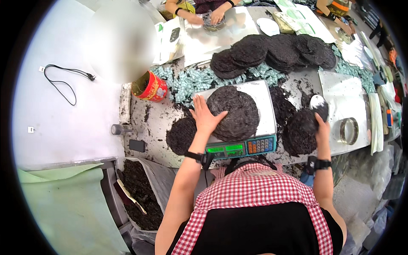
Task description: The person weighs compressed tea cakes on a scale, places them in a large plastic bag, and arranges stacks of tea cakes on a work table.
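A stack of round dark dried-seaweed sheets (236, 118) lies on the pan of a digital scale (267, 108), whose green displays are lit. My left hand (204, 118) is spread at the stack's left side, its thumb over the top and its fingers against the edge. To the right of the scale lies another round pile of dark seaweed (298, 135). At its right edge my right hand (323, 129) pinches a dark seaweed piece (321, 111), thumb on top and the other fingers mostly hidden. This piece partly covers a white round dish (316, 101).
Stacked seaweed rounds (283, 52) and small teal packets (197, 81) line the table's middle. A red bucket (156, 87), a phone (137, 145) and a jar (119, 129) are left. A ring mould (349, 131) sits right. Another person's hands (218, 16) work opposite.
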A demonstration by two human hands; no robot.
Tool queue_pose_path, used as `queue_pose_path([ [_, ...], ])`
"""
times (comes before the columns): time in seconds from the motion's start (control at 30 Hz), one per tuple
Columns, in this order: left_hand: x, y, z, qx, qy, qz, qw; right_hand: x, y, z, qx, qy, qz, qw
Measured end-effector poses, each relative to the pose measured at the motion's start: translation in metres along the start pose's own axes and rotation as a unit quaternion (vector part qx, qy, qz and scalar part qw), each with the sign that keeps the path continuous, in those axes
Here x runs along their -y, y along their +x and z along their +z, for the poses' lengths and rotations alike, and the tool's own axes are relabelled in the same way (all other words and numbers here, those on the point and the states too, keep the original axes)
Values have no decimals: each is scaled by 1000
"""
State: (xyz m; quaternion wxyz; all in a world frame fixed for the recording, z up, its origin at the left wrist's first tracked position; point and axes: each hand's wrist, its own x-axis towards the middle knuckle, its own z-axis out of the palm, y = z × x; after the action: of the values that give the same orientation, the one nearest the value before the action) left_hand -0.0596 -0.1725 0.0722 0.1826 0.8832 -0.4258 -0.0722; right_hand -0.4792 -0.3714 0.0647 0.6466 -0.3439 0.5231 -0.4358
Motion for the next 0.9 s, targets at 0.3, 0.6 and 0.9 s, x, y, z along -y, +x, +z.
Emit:
queue_pose_path([
  [0.3, 119, 190, 18, -203, -386, -338, 834, -37, -36, -81, -141, 39, 27, 989],
  [0.6, 201, 125, 36, -104, -307, -267, 908, -96, -20, -104, -107, -456, -42, 883],
  [0.9, 249, -136, 60, -59, -111, -408, 904, -97, -22, -93, -172, -692, -113, 692],
])
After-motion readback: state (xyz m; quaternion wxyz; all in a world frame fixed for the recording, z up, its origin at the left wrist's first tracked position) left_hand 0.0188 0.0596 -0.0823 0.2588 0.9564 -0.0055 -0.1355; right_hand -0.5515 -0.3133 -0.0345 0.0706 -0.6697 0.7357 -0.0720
